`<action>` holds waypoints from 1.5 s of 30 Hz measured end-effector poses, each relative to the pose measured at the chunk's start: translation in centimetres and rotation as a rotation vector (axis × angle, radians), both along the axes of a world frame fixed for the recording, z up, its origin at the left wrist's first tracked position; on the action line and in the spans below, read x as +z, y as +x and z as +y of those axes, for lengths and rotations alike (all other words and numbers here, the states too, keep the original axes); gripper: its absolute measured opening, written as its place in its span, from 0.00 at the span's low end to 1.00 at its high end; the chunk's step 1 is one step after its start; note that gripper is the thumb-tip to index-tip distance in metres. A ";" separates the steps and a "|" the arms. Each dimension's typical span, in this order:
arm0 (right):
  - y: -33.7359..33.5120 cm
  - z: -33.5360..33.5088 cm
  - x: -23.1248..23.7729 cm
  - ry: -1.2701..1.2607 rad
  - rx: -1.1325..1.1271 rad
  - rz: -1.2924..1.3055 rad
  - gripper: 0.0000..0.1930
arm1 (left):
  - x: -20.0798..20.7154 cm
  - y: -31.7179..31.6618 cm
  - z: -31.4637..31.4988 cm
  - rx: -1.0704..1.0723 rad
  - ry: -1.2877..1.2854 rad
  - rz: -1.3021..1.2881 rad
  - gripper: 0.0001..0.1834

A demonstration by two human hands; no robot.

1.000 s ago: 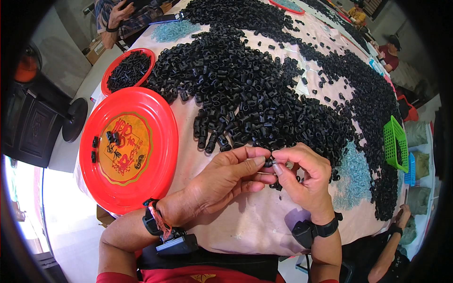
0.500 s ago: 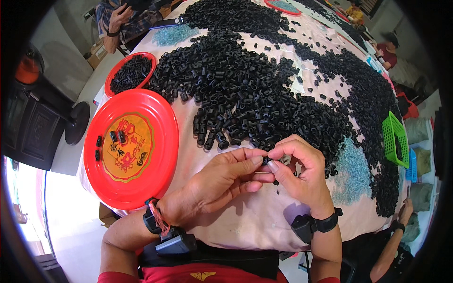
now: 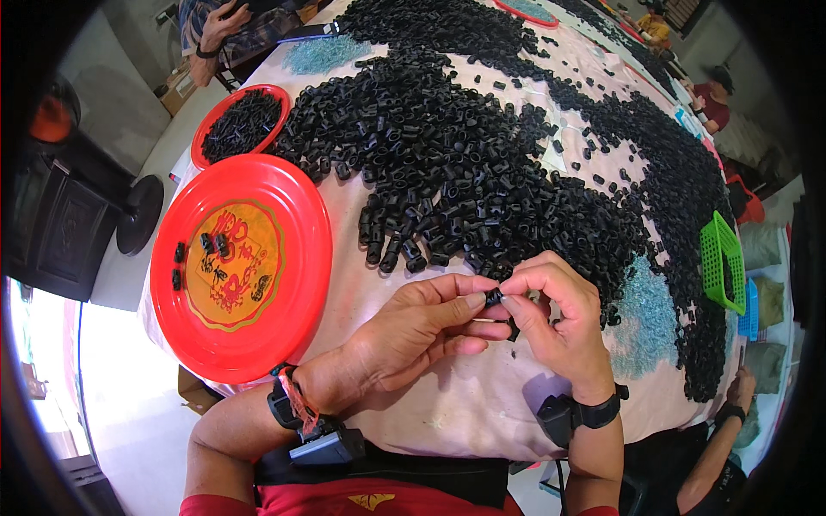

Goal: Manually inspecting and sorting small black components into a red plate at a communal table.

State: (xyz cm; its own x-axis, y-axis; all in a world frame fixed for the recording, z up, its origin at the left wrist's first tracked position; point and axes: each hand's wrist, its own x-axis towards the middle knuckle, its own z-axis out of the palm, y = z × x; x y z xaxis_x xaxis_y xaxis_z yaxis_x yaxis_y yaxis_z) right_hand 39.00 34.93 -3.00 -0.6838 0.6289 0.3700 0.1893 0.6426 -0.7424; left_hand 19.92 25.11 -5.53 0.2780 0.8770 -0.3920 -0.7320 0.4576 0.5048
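Observation:
Over the near edge of the table, my left hand (image 3: 417, 322) and my right hand (image 3: 564, 322) meet at the fingertips. Both pinch a small black cylindrical piece (image 3: 493, 297), with thumbs and forefingers on either side. Its end details are too small to make out. Another black piece (image 3: 514, 329) shows just below, between the hands; I cannot tell whether it is held or lies on the cloth. Beyond the fingers spreads a large heap of short black hollow tubes (image 3: 430, 163). Left of my left hand, a round red tray (image 3: 297, 249) carries several small black pieces.
A red bowl (image 3: 199, 142) of thin black parts stands behind the tray. Clear bluish bits (image 3: 645, 318) lie in a pile to the right, near a green basket (image 3: 714, 267). Other people sit around the table, one person's arm (image 3: 710, 456) close at right. A fan (image 3: 142, 215) stands left.
My hands have shifted slightly right, and the black piece between the fingertips now shows more fully. A second black piece has come into sight below it.

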 end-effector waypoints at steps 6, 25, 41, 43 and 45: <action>0.0 0.2 0.1 0.057 0.068 -0.007 0.08 | 0.1 0.1 0.0 0.010 -0.032 0.026 0.17; 0.0 0.6 0.0 0.298 0.099 0.021 0.13 | -0.4 0.2 0.2 -0.002 0.024 -0.028 0.16; 0.2 0.6 -0.5 0.395 -0.049 -0.313 0.07 | 0.1 0.0 0.3 0.204 0.071 0.008 0.14; 0.1 0.5 -0.5 0.365 -0.067 -0.292 0.06 | 0.2 0.1 0.3 0.185 0.100 0.065 0.14; 0.1 0.6 -0.8 0.368 -0.066 -0.295 0.07 | 0.1 0.2 0.3 0.164 0.130 0.120 0.14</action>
State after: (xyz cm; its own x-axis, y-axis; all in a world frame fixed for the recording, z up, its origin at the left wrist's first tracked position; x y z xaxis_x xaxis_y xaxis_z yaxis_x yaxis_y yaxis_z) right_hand 39.12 35.49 -3.76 -0.7563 0.5380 0.3723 0.4067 0.8323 -0.3766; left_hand 20.16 25.41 -5.47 0.0860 0.9517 -0.2948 -0.7225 0.2633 0.6392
